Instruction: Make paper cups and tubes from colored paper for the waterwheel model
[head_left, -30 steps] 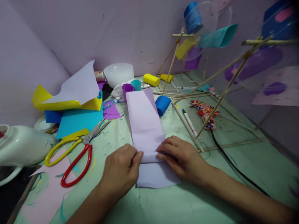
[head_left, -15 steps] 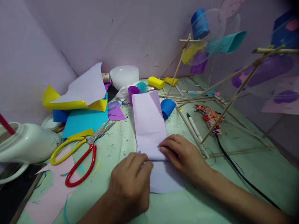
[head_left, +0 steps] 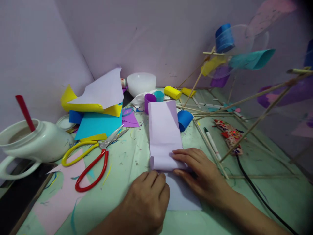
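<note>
A long strip of pale lilac paper [head_left: 165, 130] lies before me, its near part folded over in a rounded fold above a lower layer. My right hand [head_left: 200, 171] grips the right end of the fold, fingers on top and thumb at the near edge. My left hand [head_left: 149, 199] is closed at the left end of the fold, its fingertips against the paper; part of the lower sheet lies hidden behind it. Just past the strip stand a purple paper ring [head_left: 149, 103] and a teal ring [head_left: 159, 96]. A blue paper ring [head_left: 185, 120] lies at its right.
Scissors [head_left: 104, 148] with yellow and red handles lie left, beside coloured sheets [head_left: 97, 125] and a white mug [head_left: 46, 140]. A white bowl [head_left: 141, 84] stands at the back. Right are a stick frame [head_left: 259, 117] with paper cups, a marker [head_left: 212, 143] and a black cable [head_left: 254, 186].
The fold in the lilac paper has risen from nearly flat into a rounded roll. Both hands stay at its near edge. The view has swung a little to the left.
</note>
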A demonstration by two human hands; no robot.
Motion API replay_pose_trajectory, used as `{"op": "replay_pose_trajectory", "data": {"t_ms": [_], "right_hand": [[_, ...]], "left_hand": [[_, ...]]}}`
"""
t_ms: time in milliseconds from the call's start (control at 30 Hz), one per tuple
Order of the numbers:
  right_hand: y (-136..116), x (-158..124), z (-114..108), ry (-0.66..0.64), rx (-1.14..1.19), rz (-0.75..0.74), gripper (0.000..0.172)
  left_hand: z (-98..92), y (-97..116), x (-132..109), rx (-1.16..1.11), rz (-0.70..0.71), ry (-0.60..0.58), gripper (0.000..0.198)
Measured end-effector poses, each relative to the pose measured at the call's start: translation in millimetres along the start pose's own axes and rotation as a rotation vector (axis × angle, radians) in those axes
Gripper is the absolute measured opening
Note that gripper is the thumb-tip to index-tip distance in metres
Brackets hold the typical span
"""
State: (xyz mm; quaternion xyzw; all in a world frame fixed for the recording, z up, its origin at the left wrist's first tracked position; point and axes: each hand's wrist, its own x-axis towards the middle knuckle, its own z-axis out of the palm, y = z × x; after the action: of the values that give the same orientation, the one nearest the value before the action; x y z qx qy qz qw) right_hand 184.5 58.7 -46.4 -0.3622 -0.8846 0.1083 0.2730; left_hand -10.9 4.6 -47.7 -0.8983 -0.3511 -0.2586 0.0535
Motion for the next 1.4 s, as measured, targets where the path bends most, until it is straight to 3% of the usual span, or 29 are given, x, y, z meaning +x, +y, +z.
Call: {"op": "replay_pose_trajectory", "data": {"t_ms": [167, 433, 733, 833, 900, 1000, 1067, 1267, 1400], "right_hand": [[6.0, 3.8, 4.3, -0.002, -0.076, 0.021, 0.028], [15.5, 16.0, 7.1, -0.029, -0.080, 0.063, 0.029], [26.1, 22.5, 12.0, -0.060, -0.014, 0.178, 0.025], [26.5, 21.6, 13.5, -0.059, 0.007, 0.235, 0.022], [26.4, 20.9, 14.2, -0.059, 0.014, 0.261, 0.021], [26.0, 19.9, 14.6, -0.053, 0.025, 0.276, 0.020], [25.8, 20.0, 14.9, -0.042, 0.039, 0.271, 0.020], [28.9, 22.7, 16.3, -0.024, 0.078, 0.267, 0.018], [29.6, 23.2, 16.4, -0.009, 0.104, 0.264, 0.018]], "left_hand": [[2.0, 0.3, -0.8, 0.024, 0.006, -0.060, 0.016], [6.5, 1.3, -0.7, 0.073, -0.024, -0.063, 0.012], [3.6, 2.0, 1.2, 0.064, -0.122, 0.067, 0.015], [-1.7, -2.0, 2.7, -0.140, -0.371, 0.106, 0.011], [-8.6, -9.9, 8.2, -0.437, -0.734, 0.072, 0.012], [-19.8, -27.0, 21.8, -1.010, -1.356, -0.166, 0.019], [-24.7, -38.3, 30.6, -1.306, -1.576, -0.301, 0.025], [-24.3, -59.2, 40.2, -1.645, -1.726, -0.398, 0.027], [-20.8, -64.7, 42.6, -1.648, -1.735, -0.400, 0.030]]}}
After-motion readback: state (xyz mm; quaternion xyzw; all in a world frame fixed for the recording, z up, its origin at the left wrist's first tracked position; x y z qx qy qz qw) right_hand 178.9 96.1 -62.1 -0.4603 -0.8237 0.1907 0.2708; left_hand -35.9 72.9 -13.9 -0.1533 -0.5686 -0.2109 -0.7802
